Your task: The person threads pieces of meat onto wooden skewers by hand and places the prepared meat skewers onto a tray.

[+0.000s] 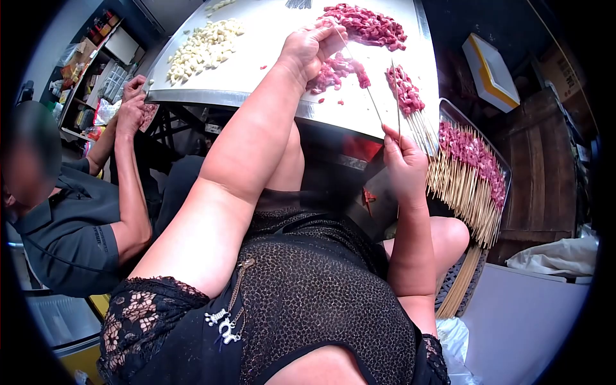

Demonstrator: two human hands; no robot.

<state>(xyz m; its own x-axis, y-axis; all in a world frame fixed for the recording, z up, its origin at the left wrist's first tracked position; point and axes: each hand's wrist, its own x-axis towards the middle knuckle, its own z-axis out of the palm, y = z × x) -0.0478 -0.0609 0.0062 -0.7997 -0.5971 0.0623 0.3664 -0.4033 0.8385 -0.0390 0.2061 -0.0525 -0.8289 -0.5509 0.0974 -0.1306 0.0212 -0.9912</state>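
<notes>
My right hand is closed on the lower end of a thin bamboo skewer, just off the table's front edge. A chunk of red meat is threaded partway along it. At the skewer's upper tip, my left hand pinches a small piece of meat between thumb and fingers. Loose meat pieces lie beneath that hand, with a larger heap of cut meat behind. Right of the skewer, several finished meat skewers rest at the table's edge, sticks pointing toward me.
A metal tray at the right holds many meat skewers. Bare sticks lie below it. Peeled garlic cloves are heaped on the table's left side. Another person sits at left, hands by the table corner.
</notes>
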